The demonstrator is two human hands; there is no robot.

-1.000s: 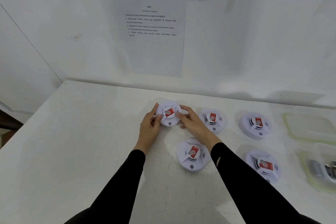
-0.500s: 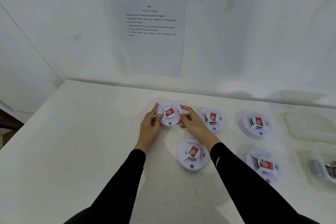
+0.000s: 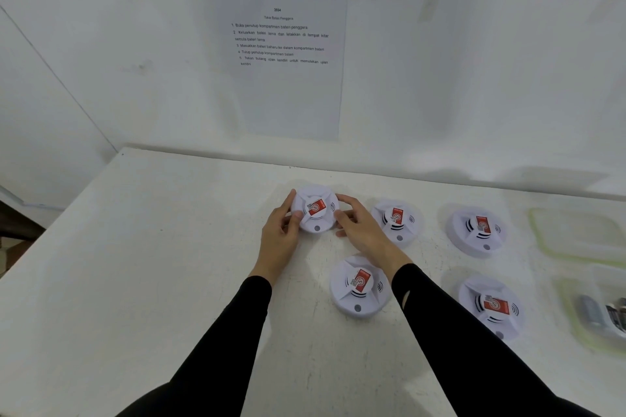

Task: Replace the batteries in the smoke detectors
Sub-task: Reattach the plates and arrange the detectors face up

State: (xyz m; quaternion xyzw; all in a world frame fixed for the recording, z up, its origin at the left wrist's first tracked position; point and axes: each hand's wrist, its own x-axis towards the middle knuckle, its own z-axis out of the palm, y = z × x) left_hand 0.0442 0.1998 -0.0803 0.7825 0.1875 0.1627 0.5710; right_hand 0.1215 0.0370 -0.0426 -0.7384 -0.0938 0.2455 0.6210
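Observation:
Several round white smoke detectors with red labels lie on the white table. My left hand and my right hand grip the far-left detector from both sides, fingers curled round its rim, thumbs on its top. Another detector lies just in front of it, between my forearms. To the right lie more detectors, and one at the front right. A clear container at the right edge holds batteries.
A clear plastic lid or tray lies at the far right, behind the battery container. The table meets a white wall with a printed instruction sheet taped above it. The table's left edge drops off at the left.
Both hands stay on the far-left detector; its red label has turned slightly, as if the detector were being twisted. Nothing else has moved.

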